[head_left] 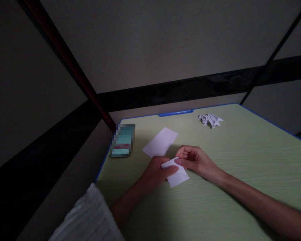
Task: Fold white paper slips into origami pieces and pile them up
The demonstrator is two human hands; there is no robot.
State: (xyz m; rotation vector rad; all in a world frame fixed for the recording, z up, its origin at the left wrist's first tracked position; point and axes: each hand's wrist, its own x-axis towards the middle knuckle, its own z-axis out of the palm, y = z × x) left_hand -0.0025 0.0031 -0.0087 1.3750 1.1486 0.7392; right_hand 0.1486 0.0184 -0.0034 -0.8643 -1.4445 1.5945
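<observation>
Left hand (pixel 159 172) and right hand (pixel 194 159) grip folded paper (pixel 177 179); flat sheet (pixel 161 142) behind

Green table (pixel 248 150) is holding a pixelated phone (pixel 122 141) and blank paper sheet (pixel 161 143) — folded paper bits (pixel 210 120) are sitting farther back.

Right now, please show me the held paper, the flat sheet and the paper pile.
Held paper (pixel 177 177): head view, on its lower part.
Flat sheet (pixel 161 142): head view, middle of its upper face.
Paper pile (pixel 210 120): head view, middle of the pile.
</observation>
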